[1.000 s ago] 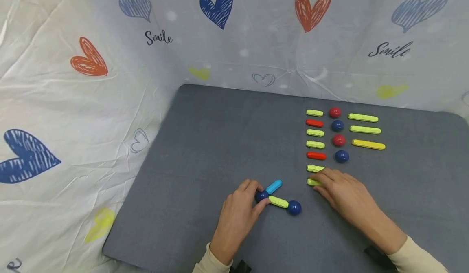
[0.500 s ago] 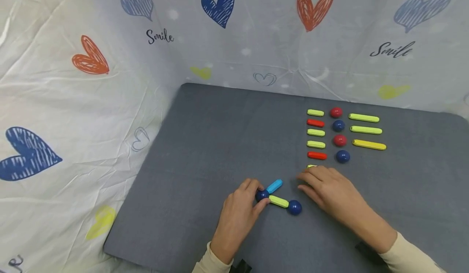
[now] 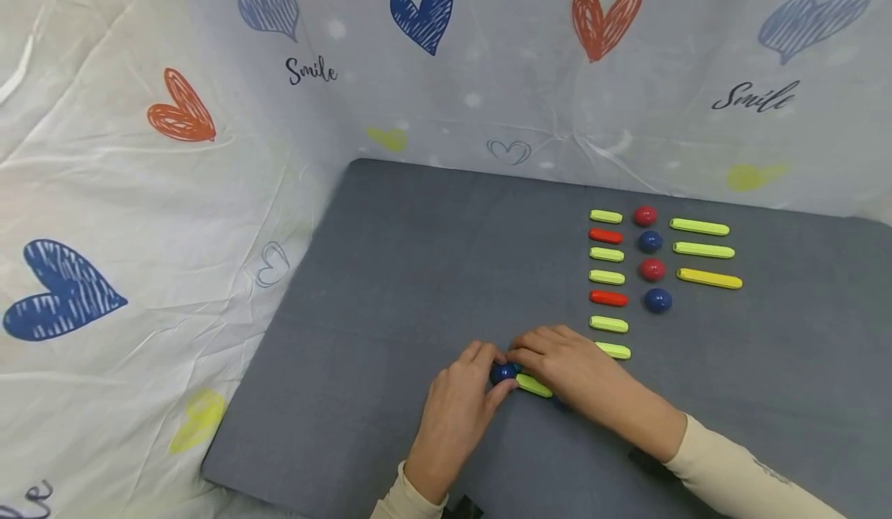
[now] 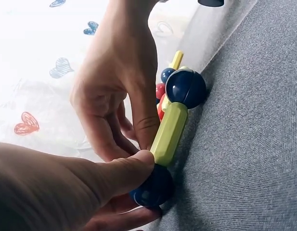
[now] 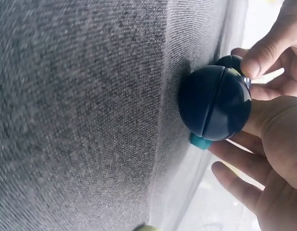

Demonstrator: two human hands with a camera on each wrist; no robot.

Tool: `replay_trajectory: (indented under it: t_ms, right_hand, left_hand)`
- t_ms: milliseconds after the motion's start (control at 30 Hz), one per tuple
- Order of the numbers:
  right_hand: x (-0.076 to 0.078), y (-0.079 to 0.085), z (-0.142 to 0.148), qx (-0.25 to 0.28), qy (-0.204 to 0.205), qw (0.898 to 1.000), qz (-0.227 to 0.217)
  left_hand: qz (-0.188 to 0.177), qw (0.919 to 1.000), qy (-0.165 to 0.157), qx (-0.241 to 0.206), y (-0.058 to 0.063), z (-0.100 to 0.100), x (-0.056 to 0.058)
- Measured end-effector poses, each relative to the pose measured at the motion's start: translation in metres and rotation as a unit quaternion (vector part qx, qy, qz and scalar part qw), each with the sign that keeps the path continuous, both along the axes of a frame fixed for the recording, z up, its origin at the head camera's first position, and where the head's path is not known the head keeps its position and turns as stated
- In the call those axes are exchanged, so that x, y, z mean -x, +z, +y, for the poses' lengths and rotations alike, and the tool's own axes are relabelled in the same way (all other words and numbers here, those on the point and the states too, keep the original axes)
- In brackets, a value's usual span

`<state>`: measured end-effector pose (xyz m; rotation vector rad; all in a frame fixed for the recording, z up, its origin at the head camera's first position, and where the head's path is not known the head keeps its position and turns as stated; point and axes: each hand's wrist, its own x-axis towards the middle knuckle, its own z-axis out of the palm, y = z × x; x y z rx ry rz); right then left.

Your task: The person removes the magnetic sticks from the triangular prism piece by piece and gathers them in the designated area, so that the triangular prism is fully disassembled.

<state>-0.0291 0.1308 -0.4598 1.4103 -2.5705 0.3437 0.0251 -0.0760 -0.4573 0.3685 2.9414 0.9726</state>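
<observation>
My left hand [image 3: 454,410] pinches a glossy blue ball [image 3: 503,372] between thumb and fingers. From that ball a short lime-green stick [image 3: 534,386] runs to a second blue ball [image 4: 186,89], which my right hand mostly hides in the head view. The right hand [image 3: 574,372] reaches across from the right, its fingertips gripping a short light-blue stick [image 5: 200,141] joined to the first ball; only that stick's end shows in the right wrist view. In the left wrist view, the left thumb [image 4: 122,174] presses where the green stick meets the ball.
Short lime and red sticks [image 3: 608,298] form a column right of the hands. Beside it stand red and blue balls [image 3: 652,269], then two long lime sticks [image 3: 704,250] and a yellow one [image 3: 709,279]. Everything lies on a grey tabletop [image 3: 390,271], backed by a heart-print sheet [image 3: 516,77].
My right hand has left the nearest lime stick in the column and moved left to the light-blue stick, covering it. The left hand has kept its hold on the ball.
</observation>
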Motion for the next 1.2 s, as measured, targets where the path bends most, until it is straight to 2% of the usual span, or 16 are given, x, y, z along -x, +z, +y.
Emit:
replay_trajectory:
  t_ms: [367, 600, 900, 1067, 1200]
  right_hand:
    - [0.001, -0.003, 0.0, -0.003, -0.008, 1.0, 0.004]
    - [0.004, 0.003, 0.007, -0.007, -0.039, 0.999, 0.003]
    - [0.001, 0.027, 0.048, 0.033, -0.106, 0.993, -0.042]
    - [-0.007, 0.035, 0.072, 0.054, -0.137, 0.988, -0.037]
    - [-0.014, 0.035, 0.084, 0.063, -0.156, 0.985, -0.03]
  left_hand:
    - [-0.002, 1.0, 0.001, -0.003, -0.001, 0.0, 0.001]
    - [-0.004, 1.0, -0.001, -0.008, -0.002, 0.002, 0.0]
    - [-0.002, 1.0, 0.0, -0.001, -0.001, 0.003, 0.0]
    - [-0.008, 1.0, 0.003, 0.0, 0.0, 0.002, 0.001]
    - [-0.012, 0.9999, 0.004, 0.0, 0.0, 0.001, 0.002]
